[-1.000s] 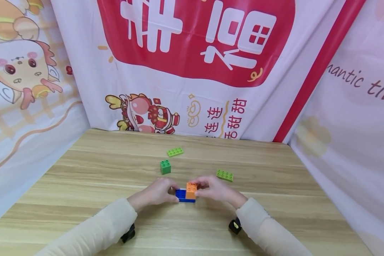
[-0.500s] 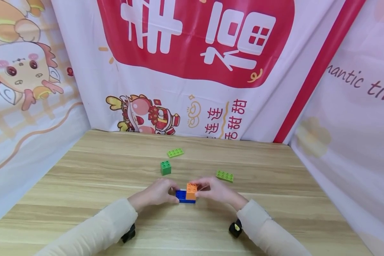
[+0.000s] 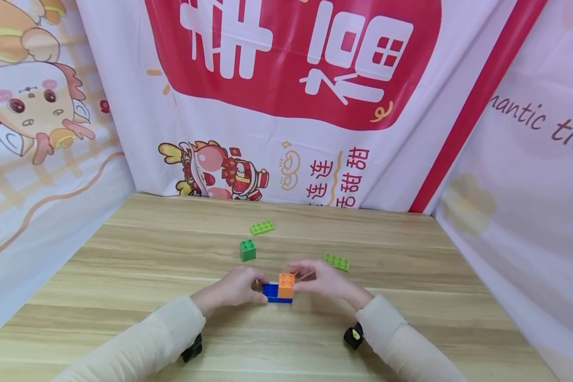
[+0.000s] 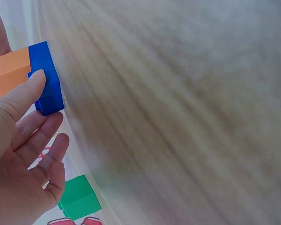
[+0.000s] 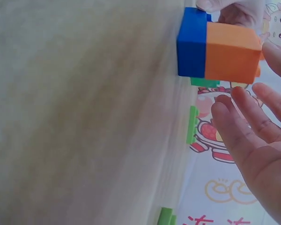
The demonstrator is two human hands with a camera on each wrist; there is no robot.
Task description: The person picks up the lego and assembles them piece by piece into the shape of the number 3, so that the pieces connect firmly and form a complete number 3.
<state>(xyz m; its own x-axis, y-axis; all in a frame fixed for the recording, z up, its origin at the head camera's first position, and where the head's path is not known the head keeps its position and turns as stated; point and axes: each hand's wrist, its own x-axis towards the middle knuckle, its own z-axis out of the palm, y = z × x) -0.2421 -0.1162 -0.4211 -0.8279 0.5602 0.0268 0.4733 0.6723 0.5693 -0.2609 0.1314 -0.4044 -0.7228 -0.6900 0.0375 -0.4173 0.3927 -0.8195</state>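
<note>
A blue building brick [image 3: 270, 291] lies on the wooden table, and an orange brick [image 3: 286, 285] is stacked on its right half. My left hand [image 3: 236, 286] pinches the blue brick's left end; the left wrist view shows the thumb on its side and the fingers at the opposite side. Just right of the orange brick is my right hand [image 3: 324, 280]. In the right wrist view its fingers are spread and relaxed, with a small gap between them and the orange brick [image 5: 232, 52].
Behind the hands stands a green brick [image 3: 248, 250]. One flat lime-green brick [image 3: 262, 227] lies farther back, and another lime-green brick [image 3: 337, 262] is beyond my right hand. A printed cloth [image 3: 286, 116] closes off the table's far edge.
My right hand has loosened from the orange brick and drawn slightly to the right. The left hand and the stacked bricks stay in place.
</note>
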